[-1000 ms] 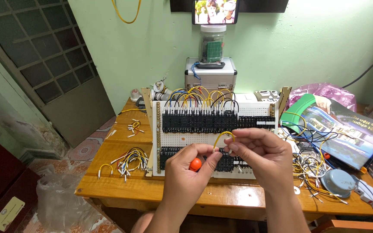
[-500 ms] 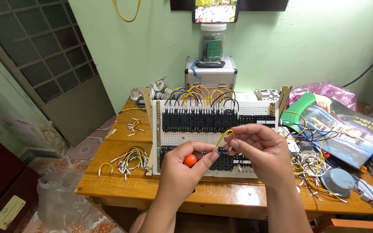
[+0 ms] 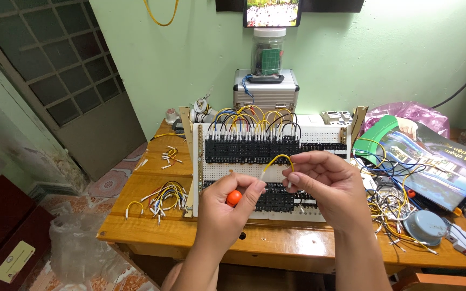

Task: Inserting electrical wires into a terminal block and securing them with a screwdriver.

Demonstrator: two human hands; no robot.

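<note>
- Two hands are raised in front of a white perforated wiring board (image 3: 233,170) that stands tilted on the wooden counter (image 3: 152,229); this board is the landmark for every place below.
- Left hand (image 3: 225,207): fingers curled shut around a tool with a round orange knob (image 3: 234,198), held before the board's lower row of black terminal blocks (image 3: 276,196).
- Right hand (image 3: 327,183): fingertips pinching one end of a short yellow jumper wire (image 3: 276,161), which arches over before the middle of the board, its free end hanging just above the left hand.
- Upper row of black terminal blocks (image 3: 249,148) on the board carries looped yellow, blue and black wires.
- Left of the board lies a bundle of loose jumper wires (image 3: 163,196).
- Right of the board lie a tangle of wires (image 3: 386,202), a grey round lid (image 3: 426,227) and a glossy printed booklet (image 3: 432,159).
- Behind the board stands a ribbed silver metal case (image 3: 265,92).
</note>
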